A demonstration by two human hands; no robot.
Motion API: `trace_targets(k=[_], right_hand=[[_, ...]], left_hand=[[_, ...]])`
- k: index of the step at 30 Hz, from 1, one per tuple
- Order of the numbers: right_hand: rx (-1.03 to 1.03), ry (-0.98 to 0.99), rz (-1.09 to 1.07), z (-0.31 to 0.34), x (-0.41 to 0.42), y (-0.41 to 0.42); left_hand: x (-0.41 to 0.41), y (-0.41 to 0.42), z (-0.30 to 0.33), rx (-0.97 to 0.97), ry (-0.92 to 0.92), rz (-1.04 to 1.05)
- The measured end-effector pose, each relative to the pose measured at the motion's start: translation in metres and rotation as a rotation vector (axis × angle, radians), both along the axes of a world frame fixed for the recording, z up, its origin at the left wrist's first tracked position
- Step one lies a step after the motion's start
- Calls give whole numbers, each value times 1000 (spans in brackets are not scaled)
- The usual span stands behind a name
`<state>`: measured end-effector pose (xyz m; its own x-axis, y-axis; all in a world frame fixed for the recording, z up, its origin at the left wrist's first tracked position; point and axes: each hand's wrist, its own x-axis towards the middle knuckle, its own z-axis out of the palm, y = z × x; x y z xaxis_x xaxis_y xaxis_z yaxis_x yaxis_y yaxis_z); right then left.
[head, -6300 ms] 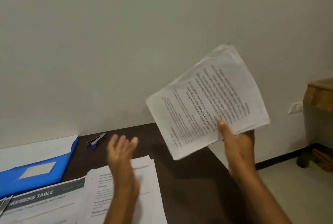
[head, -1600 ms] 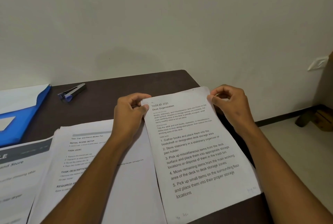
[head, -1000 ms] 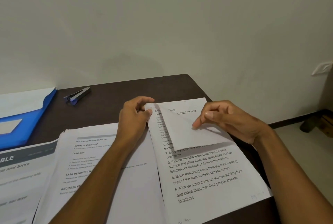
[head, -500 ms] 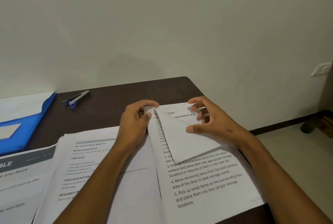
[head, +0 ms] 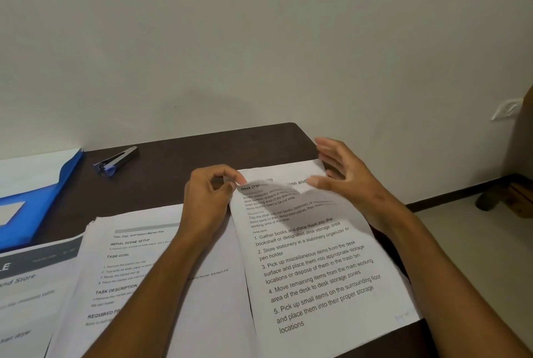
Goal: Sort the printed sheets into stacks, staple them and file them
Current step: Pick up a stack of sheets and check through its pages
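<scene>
A stack of printed sheets (head: 323, 277) headed "Desk Organization" lies at the right end of the dark table (head: 178, 153). My left hand (head: 209, 202) pinches its top left corner between thumb and forefinger. My right hand (head: 346, 181) is at the top right corner with fingers spread and nearly straight. Its thumb touches the top sheet, whose upper right part curls up and shows the sheet beneath. A second stack (head: 173, 268) lies under my left forearm. A small grey and blue stapler (head: 115, 159) lies near the wall. A blue folder (head: 43, 199) sits at the left.
A sheet with a grey header (head: 31, 277) lies at the lower left, overlapping the folder. The table's right edge runs just past the right stack, with floor beyond. Wooden furniture (head: 516, 199) stands on the floor at the far right. The wall is close behind the table.
The top sheet, folded down over the page by my right hand half a second ago, has sprung back nearly flat. My right hand has moved up to the top right corner. The left hand keeps its pinch.
</scene>
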<state>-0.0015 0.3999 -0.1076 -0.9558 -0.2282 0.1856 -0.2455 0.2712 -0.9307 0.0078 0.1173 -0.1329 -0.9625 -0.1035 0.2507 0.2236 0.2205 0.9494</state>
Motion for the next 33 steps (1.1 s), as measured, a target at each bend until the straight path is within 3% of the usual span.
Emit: trace_targets(k=[3, 8, 13, 20, 28, 33], right_hand=[[-61, 38, -174, -1, -5, 8], [37, 8, -450, -15, -13, 21], [119, -9, -442, -16, -15, 17], [57, -38, -389, -14, -16, 17], [292, 80, -425, -17, -19, 11], [301, 56, -468, -19, -22, 15]], left_hand=[[1, 0, 0, -5, -12, 14], [0, -1, -1, -4, -13, 25], [-1, -1, -1, 12, -22, 20], [0, -1, -1, 8, -27, 23], [1, -1, 1, 7, -33, 25], [1, -1, 2, 2, -33, 26]])
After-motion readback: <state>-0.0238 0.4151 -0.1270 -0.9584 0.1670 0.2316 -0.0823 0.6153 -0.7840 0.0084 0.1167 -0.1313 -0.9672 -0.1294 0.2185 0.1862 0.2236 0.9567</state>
